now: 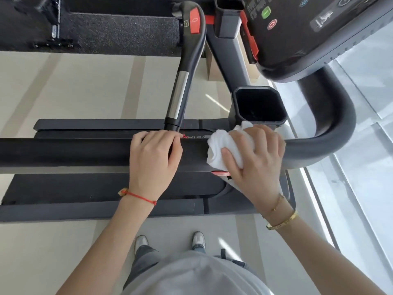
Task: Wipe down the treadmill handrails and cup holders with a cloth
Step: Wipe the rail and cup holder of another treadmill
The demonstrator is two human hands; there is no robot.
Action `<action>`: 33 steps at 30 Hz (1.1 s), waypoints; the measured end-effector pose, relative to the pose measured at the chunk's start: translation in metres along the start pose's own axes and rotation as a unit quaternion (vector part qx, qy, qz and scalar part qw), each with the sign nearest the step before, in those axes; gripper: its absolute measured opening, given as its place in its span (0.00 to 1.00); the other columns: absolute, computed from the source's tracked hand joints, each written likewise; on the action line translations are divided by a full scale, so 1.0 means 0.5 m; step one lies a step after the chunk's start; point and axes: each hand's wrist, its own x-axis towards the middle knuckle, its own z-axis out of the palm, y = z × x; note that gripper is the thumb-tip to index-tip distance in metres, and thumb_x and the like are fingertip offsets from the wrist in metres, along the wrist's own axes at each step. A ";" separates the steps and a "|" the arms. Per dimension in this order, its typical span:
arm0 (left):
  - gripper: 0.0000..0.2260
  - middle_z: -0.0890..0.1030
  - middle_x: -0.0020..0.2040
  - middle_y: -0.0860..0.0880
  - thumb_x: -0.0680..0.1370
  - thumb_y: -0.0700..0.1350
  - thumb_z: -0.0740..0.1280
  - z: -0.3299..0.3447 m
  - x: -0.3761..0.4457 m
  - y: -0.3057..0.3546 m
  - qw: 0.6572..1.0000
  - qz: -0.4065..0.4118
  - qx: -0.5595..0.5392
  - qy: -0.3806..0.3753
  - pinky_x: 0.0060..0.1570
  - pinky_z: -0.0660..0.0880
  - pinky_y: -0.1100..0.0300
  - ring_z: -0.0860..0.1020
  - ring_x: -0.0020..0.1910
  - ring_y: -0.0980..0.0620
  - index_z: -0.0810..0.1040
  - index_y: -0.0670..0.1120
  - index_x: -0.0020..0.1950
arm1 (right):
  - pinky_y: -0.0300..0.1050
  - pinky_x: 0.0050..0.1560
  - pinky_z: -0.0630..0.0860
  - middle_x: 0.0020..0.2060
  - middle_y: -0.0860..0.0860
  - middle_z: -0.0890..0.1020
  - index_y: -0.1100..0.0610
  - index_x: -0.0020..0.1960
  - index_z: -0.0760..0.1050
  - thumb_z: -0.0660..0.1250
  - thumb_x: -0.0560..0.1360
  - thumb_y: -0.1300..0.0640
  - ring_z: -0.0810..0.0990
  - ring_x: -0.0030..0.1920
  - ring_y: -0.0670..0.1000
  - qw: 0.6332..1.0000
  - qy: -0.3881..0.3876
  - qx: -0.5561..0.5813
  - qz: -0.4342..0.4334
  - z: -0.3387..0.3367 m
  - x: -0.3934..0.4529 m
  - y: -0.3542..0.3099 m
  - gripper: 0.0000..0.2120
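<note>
hands work on the dark padded horizontal handrail that crosses the middle of the frame. right hand, centre right, has its fingers curled around a bunched white terry cloth, pressing it onto the top of the rail just where the bar begins to curve up toward the right edge; the grip looks meant to keep the wad tight against the padding while it rubs. left hand, just left of centre, wraps over the same rail with fingers bent across its far side, holding no cloth, likely to steady the body. the two hands sit near each other but apart, bare rail between them. the black octagonal plastic cup holder lies just above the cloth in the frame, close to the right knuckles and probably an easy next reach. a second, smaller cup holder sits at the upper centre beside the console.
</note>
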 end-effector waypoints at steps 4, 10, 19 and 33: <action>0.13 0.83 0.44 0.54 0.82 0.43 0.58 0.005 -0.002 -0.001 1.000 0.008 0.016 0.006 0.54 0.70 0.53 0.80 0.42 0.53 0.82 0.48 0.50 | 0.57 0.62 0.66 0.51 0.56 0.77 0.54 0.61 0.77 0.63 0.79 0.43 0.73 0.60 0.61 0.995 -0.037 0.034 -0.091 0.007 0.006 -0.033 0.18; 0.12 0.83 0.43 0.52 0.83 0.43 0.58 0.008 -0.001 0.003 1.000 0.001 0.021 0.003 0.57 0.69 0.52 0.80 0.43 0.51 0.82 0.47 0.50 | 0.55 0.59 0.68 0.52 0.55 0.78 0.56 0.61 0.77 0.62 0.79 0.43 0.75 0.57 0.60 0.993 -0.063 0.030 -0.090 -0.031 0.006 0.086 0.19; 0.10 0.84 0.47 0.52 0.82 0.42 0.61 -0.001 -0.004 -0.014 1.000 0.010 0.002 0.023 0.59 0.66 0.53 0.80 0.48 0.50 0.82 0.46 0.50 | 0.53 0.54 0.69 0.49 0.53 0.77 0.55 0.59 0.76 0.55 0.81 0.41 0.74 0.51 0.58 0.981 -0.133 0.057 -0.130 0.004 0.060 -0.051 0.21; 0.11 0.84 0.49 0.53 0.83 0.43 0.59 -0.086 -0.033 -0.172 0.999 -0.046 0.022 0.008 0.62 0.64 0.52 0.80 0.51 0.51 0.82 0.47 0.51 | 0.54 0.52 0.68 0.51 0.54 0.76 0.51 0.62 0.74 0.53 0.81 0.38 0.73 0.49 0.59 0.977 -0.168 0.035 -0.122 0.006 0.083 -0.122 0.22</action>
